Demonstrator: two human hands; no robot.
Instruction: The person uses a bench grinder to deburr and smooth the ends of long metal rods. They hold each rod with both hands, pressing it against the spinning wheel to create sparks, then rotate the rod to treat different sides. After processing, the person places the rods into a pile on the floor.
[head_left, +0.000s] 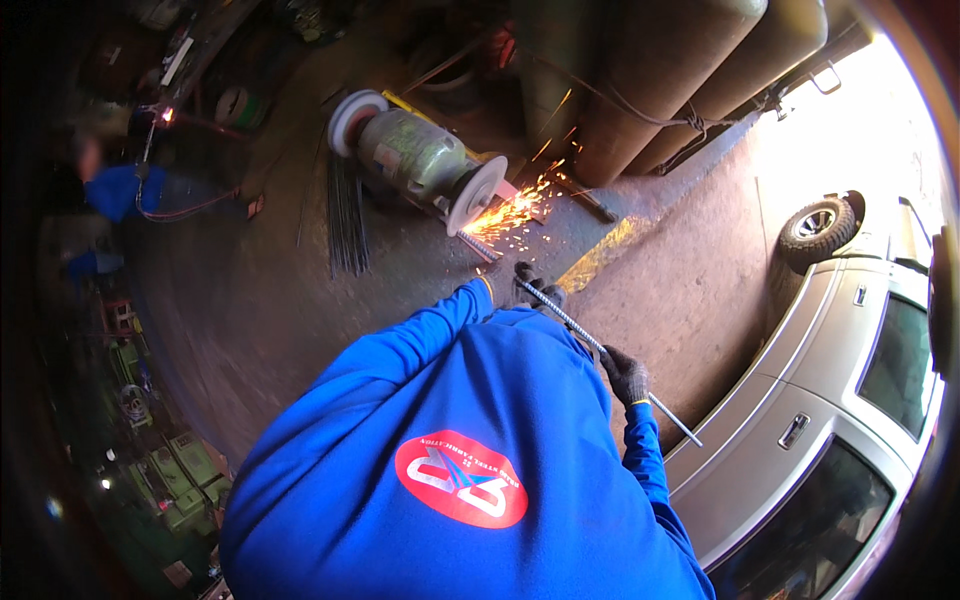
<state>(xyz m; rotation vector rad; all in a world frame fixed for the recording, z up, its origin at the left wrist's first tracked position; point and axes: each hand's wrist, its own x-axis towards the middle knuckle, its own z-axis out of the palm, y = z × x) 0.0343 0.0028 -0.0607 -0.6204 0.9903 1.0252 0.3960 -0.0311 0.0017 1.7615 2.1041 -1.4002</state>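
Sparks (515, 208) in the head view, spraying toward the upper right of the frame, tell me that grinding is under way. The rod (575, 328), the ribbed bar being worked, runs slantwise from just above the middle of the frame down to the lower right. Its upper end meets the lower edge of the near wheel (478, 195) on the grinder (415, 155), so I judge this pass begun and not finished. How much metal has come off I cannot tell: the glare and the wheel hide the tip. The lower end, well clear of the wheel, sticks out free. A bundle (345, 225) of thin bars lies left of the grinder, and I see nobody handling it.

Just above the middle of the frame, I have the left hand (508, 287), gloved, with its fingers curled narrow round the rod, some way short of the wheel. Its palm side is hidden from me. Farther down and right, the right hand (627, 377), gloved too, is wrapped round the same rod, with no gap that I can make out. Between them the bar looks straight, passing in front of the blue shirt (400, 400).
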